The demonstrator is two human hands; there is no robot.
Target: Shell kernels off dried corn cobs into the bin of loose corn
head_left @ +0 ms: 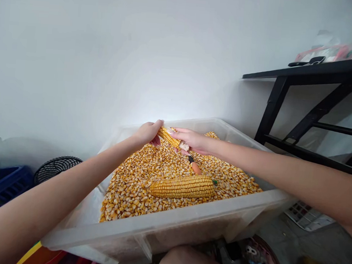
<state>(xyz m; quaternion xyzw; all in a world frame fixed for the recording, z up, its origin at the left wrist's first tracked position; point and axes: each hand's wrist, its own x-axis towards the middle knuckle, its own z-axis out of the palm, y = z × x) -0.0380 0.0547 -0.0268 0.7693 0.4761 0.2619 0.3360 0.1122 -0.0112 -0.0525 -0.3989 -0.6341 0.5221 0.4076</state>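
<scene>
Both hands hold a partly stripped corn cob point(172, 139) above a bin of loose kernels. My left hand point(148, 133) closes round its far left end. My right hand point(196, 141) grips it nearer the pale, bare end, with the fingers wrapped about it. Rows of yellow kernels still show on its side. Below them, a full corn ear point(184, 186) lies on the loose corn kernels point(142, 168). Just under my right hand, a tool with an orange handle point(195, 168) rests on the kernels; its other end is partly hidden.
The translucent plastic bin point(168, 225) stands against a white wall point(139, 56). At right is a black table point(308, 73) with a bagged item on top. A black wire basket point(57, 167) and a blue crate point(5, 191) sit at left, a white basket point(308, 217) at lower right.
</scene>
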